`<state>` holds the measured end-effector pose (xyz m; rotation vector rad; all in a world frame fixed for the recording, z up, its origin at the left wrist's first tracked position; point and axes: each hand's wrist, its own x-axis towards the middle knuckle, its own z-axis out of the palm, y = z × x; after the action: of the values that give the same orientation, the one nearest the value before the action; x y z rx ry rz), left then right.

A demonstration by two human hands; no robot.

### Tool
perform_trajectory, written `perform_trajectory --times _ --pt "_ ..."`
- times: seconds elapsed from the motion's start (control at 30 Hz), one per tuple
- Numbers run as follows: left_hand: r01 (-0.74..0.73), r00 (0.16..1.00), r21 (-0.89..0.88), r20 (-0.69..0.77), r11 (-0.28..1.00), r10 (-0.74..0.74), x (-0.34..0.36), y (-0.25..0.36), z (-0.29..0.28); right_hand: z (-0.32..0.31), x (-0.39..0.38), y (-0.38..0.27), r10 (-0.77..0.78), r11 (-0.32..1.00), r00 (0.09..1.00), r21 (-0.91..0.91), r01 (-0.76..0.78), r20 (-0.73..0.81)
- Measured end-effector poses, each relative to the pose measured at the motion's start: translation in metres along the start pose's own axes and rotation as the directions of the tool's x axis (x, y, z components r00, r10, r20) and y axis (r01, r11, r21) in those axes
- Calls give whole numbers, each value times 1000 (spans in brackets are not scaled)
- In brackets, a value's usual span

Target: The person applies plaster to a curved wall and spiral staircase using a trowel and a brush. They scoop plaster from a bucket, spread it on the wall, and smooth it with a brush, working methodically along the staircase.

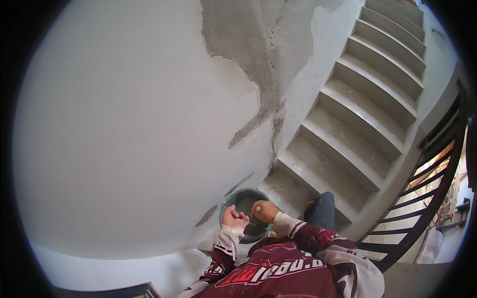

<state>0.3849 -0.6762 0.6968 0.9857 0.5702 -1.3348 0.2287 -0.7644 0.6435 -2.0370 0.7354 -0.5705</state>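
Observation:
Both of my hands are over a green bucket (222,214) that stands against the wall at the foot of the steps; dull grey contents show inside it. My right hand (267,212) is closed around a hand tool (258,209) with a pale, rounded handle end. A thin, light edge runs below the fingers between the hands; whether it belongs to that tool I cannot tell. My left hand (233,217) is turned palm up with curled fingers, close to this edge. What it grips, if anything, is too small to make out.
Grey patches of filler (243,47) and a rough crack line mark the white wall (134,114). Dusty concrete stairs (343,129) climb away to the upper right. A dark metal railing (427,208) curves along the right. A dark-framed object (149,288) pokes in at the lower left.

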Motion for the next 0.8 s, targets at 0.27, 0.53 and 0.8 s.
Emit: perform_trajectory --times 0.27,0.53,0.8 --pt "-8 1000 45 30 999 6 1 -15 29 -41 -23 14 298 935 941 246 -254 -160" --pt "-22 999 29 -23 999 23 3 -25 12 -148 46 62 608 516 654 850 106 -450" --pt "-49 992 -74 -122 996 39 8 -40 -6 -369 249 -10 332 664 418 525 533 -845"
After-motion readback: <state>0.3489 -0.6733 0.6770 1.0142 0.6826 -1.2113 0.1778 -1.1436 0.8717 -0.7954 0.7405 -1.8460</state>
